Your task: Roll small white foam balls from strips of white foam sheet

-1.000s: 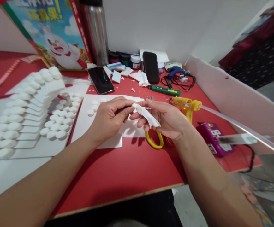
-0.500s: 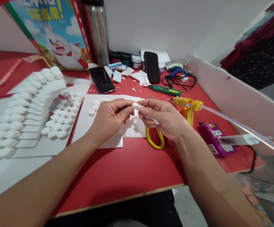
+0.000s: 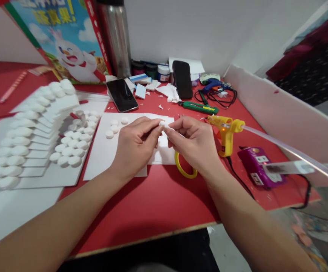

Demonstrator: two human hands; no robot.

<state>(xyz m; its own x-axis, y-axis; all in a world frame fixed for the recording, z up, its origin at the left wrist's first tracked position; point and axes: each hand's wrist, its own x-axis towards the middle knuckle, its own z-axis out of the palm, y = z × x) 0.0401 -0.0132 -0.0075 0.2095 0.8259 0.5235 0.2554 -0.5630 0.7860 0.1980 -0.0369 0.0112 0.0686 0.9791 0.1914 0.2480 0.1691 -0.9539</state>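
Note:
A small soft-looking white lump (image 3: 162,123) is pinched between the thumb and forefinger of my left hand (image 3: 135,141). My right hand (image 3: 195,141) meets it from the other side, thumb tip against the lump and the other fingers curled. Beneath both hands lie white sheets (image 3: 101,158), with several small white rounded pieces (image 3: 109,134) on the left part. More white oval pieces (image 3: 73,143) sit in rows on a board further left, beside stepped white strips tipped with larger ovals (image 3: 18,151). Yellow-handled scissors (image 3: 185,172) lie partly under my right hand.
A yellow glue gun (image 3: 225,132) with a long clear stick stands to the right, near a purple box (image 3: 259,166) with cables. Behind are a green cutter (image 3: 199,107), two phones (image 3: 122,95), paint jars (image 3: 163,73), a steel flask (image 3: 115,41) and a printed box (image 3: 67,45).
My right hand has turned and curled its fingers more, shifting slightly so the glue gun's handle shows. The lump stays at my left fingertips.

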